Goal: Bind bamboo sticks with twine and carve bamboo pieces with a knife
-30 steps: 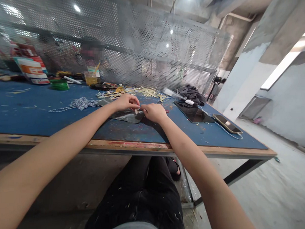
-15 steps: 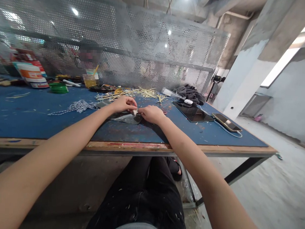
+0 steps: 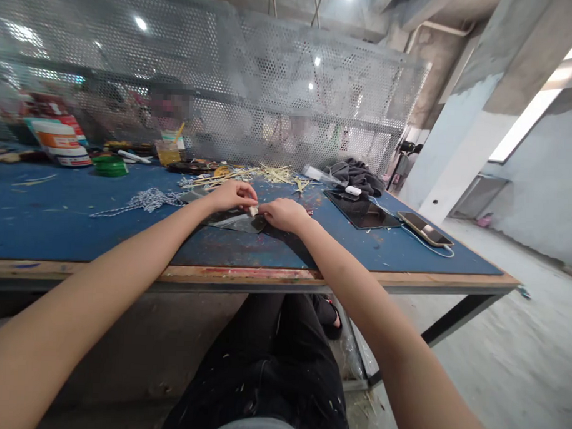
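Note:
My left hand [image 3: 235, 196] pinches a small pale piece [image 3: 253, 211] between thumb and fingers, above the blue table mat. Close on its right, my right hand [image 3: 285, 213] has its fingers curled, with the fingertips near the pale piece; whatever they hold is too small to make out. Beneath both hands lies a clear, shiny sheet [image 3: 236, 223]. A heap of blue-and-white cord [image 3: 150, 199] rests left of my left hand. Behind the hands, thin yellowish strips [image 3: 278, 173] are scattered.
At the back left stand a white-and-orange jar [image 3: 61, 143], a green roll [image 3: 110, 166] and a cup of yellowish liquid [image 3: 168, 153]. On the right lie a black tablet [image 3: 361, 211], a phone [image 3: 425, 228] with a white cable, and a dark cloth [image 3: 360, 176]. A perforated metal screen [image 3: 272, 82] rises behind.

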Available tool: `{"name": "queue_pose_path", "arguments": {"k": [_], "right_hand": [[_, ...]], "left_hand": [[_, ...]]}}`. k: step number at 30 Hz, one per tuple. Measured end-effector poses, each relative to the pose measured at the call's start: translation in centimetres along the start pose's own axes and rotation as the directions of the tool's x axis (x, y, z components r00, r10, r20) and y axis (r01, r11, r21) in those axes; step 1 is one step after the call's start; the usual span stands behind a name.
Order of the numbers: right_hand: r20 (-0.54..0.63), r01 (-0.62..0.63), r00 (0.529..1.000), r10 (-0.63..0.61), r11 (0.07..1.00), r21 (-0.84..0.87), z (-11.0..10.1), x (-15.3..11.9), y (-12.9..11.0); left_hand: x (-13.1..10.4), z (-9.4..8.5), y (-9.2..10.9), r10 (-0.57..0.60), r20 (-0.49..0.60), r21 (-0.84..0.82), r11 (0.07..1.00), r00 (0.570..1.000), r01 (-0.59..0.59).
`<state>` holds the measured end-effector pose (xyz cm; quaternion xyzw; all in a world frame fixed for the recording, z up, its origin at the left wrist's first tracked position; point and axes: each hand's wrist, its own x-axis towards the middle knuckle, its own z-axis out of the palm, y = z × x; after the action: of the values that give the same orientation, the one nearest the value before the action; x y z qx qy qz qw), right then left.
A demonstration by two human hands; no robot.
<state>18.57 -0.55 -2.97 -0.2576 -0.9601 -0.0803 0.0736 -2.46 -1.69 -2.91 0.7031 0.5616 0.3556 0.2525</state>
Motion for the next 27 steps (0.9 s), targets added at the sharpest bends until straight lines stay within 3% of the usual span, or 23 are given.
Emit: {"name": "queue_pose_path", "arguments": {"k": [8, 19, 27], "right_hand": [[-0.017, 0.011, 1.000, -0.012, 0.999, -0.046, 0.08, -0.12, -0.10], [-0.126, -0.050, 0.992, 0.032, 0.988, -0.149, -0.40, -0.35, -0.76], [-0.074, -0.016, 0.997, 0.005, 0.987, -0.159, -0.22, -0.34, -0.80]], "left_hand": [[0.18, -0.04, -0.30, 0.012, 0.004, 0.019, 1.000, 1.000, -0.012], [0.49, -0.54, -0.58, 0.038, 0.006, 0.056, 0.998, 0.999, -0.038], [0.44, -0.39, -0.52, 0.041, 0.002, 0.077, 0.996, 0.999, -0.041]]}}
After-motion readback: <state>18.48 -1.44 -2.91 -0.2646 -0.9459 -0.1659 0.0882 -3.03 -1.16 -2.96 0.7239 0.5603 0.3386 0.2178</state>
